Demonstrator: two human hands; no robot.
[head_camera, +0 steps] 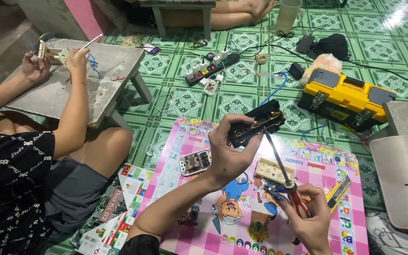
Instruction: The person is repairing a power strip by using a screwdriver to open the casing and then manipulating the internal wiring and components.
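My left hand (227,153) holds a black socket body (257,123) up over the pink cartoon mat (175,165), its brass strips facing me. My right hand (310,215) grips a red-handled screwdriver (284,170); the shaft slants up and its tip meets the underside of the black socket body. A cream socket cover (272,171) lies on the mat just behind the shaft. A grey socket insert (195,162) lies on the mat left of my left hand.
A yellow and black toolbox (345,97) stands at the right. A black power strip (213,68) with plugs lies on the green tiled floor. At left another person sits working over a low grey table (105,89) with wires. A beige bag (404,179) lies far right.
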